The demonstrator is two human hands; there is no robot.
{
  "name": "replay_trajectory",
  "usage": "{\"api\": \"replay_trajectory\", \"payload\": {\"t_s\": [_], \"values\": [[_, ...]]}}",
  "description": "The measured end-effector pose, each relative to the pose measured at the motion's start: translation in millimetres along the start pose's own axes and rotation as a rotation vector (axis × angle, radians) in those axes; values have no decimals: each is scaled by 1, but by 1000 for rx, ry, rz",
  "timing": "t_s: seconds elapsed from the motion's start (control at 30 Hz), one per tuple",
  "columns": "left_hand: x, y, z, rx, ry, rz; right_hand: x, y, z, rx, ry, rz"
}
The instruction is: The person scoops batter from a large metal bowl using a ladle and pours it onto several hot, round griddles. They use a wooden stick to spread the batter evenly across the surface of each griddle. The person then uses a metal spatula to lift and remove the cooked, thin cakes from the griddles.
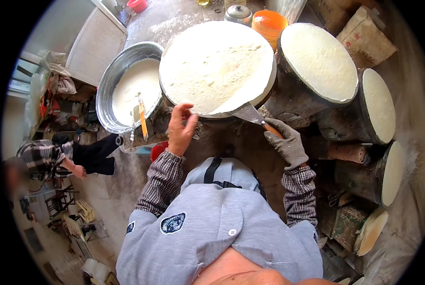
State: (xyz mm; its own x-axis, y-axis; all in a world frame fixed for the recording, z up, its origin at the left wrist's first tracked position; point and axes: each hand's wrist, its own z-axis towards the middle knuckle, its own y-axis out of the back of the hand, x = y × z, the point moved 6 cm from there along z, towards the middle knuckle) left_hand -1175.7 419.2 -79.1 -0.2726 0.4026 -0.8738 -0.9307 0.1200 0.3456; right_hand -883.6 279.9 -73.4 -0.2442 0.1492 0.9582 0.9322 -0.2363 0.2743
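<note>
A large pale flatbread (212,67) covers most of the round griddle (271,85) in front of me. Its near right edge is lifted off the surface, with the blade of a metal scraper (248,113) under it. My right hand (287,142), in a grey glove, grips the scraper's orange handle. At the near left edge of the flatbread is my bare left hand (181,130), thumb and fingers apart; whether the fingertips touch the bread I cannot tell. Left of the griddle stands a metal basin (105,76) of white batter (127,82). An orange-handled tool (142,121) leans over its rim.
More griddles with pale rounds (319,62) (378,105) (392,174) curve down my right side, ending near stacked flatbreads (371,231). Behind the main griddle are an orange bucket (269,21) and a lidded metal pot (238,13). A person (41,156) is at far left.
</note>
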Motion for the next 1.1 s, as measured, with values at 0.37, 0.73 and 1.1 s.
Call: {"api": "replay_trajectory", "payload": {"t_s": [0.37,0.73,1.1], "values": [[-32,-77,57,133,-426,648,-12,19,5,-104,-114,223],[-145,-25,203,5,-805,834,-43,41,-12,-307,-216,419],[-224,-16,323,94,-1027,913,-73,66,-69,-588,-272,341]]}}
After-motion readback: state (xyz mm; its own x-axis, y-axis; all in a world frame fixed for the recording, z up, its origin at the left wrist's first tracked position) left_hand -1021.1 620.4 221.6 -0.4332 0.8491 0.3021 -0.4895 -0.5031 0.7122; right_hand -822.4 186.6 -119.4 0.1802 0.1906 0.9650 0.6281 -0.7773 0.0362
